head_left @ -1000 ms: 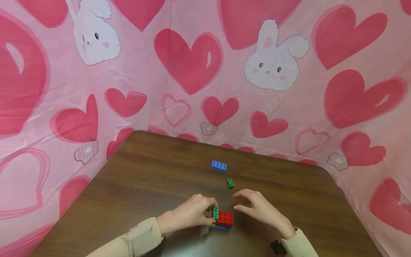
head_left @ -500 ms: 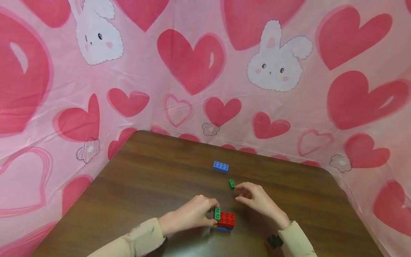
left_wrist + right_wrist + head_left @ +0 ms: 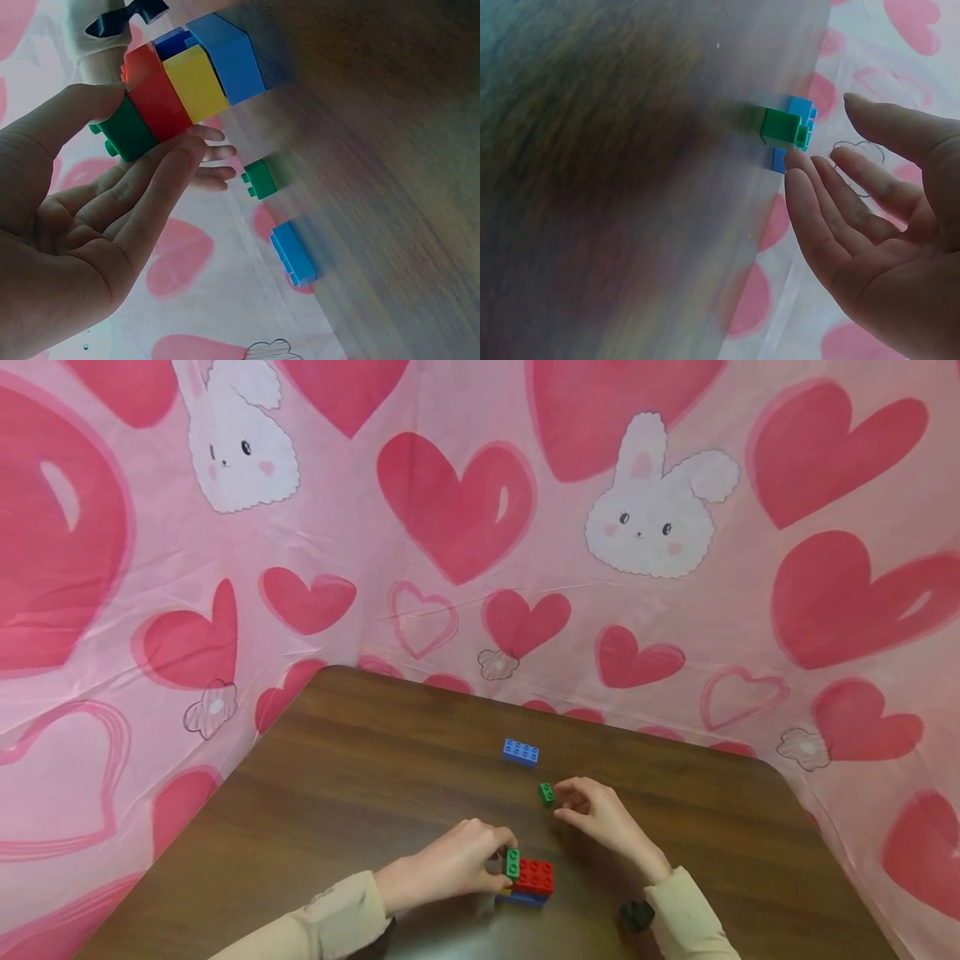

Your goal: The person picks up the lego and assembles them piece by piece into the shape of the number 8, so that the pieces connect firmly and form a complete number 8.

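My left hand (image 3: 453, 867) pinches a green brick (image 3: 127, 129) between thumb and fingers. That brick sits at one end on top of a red brick (image 3: 537, 876). Below the red one, the left wrist view shows a yellow brick (image 3: 195, 84), a small part of a blue brick (image 3: 171, 43) beside it, and a larger blue brick (image 3: 227, 56) at the bottom of the stack. Beyond the stack, my right hand (image 3: 600, 810) hovers with thumb and fingers apart, fingertips right beside a loose green brick (image 3: 546, 793). Its fingers are loosely bent and hold nothing.
A blue eight-stud brick (image 3: 521, 752) lies farther back on the brown wooden table (image 3: 375, 760). Pink cloth (image 3: 450, 635) with hearts and rabbits hangs behind the table's far edge. A dark object (image 3: 636, 915) shows under the right wrist.
My right hand has moved away from beside the stack, forward to the loose green brick. The left hand keeps its pinch on the stack's green brick.
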`<move>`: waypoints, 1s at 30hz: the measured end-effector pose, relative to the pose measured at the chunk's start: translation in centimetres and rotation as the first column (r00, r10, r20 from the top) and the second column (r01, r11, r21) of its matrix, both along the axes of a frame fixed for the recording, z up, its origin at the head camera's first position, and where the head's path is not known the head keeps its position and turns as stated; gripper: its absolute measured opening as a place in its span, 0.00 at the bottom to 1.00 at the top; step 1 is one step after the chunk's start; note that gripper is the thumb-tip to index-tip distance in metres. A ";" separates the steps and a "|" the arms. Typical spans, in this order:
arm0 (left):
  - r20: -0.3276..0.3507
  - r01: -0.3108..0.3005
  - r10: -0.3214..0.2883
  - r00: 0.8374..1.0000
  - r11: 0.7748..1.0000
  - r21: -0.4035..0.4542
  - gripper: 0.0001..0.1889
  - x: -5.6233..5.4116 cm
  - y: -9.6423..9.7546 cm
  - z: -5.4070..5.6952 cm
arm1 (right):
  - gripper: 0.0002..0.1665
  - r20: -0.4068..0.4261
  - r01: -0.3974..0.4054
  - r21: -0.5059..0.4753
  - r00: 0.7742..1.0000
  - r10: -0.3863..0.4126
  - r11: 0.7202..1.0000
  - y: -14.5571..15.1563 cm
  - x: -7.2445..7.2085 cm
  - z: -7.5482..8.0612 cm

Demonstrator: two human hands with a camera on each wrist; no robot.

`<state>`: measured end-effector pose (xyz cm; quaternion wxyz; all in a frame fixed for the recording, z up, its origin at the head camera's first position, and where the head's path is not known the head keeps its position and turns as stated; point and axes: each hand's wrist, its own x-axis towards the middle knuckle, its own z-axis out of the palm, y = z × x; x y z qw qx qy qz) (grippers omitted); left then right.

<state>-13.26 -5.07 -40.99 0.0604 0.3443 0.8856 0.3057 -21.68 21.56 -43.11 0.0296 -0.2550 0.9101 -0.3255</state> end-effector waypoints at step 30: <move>-0.060 0.015 -0.015 0.998 1.000 -0.007 0.13 0.0 -0.1 -0.3 | 0.25 0.071 0.002 0.022 0.997 -0.003 1.000 -1.0 -2.8 -1.3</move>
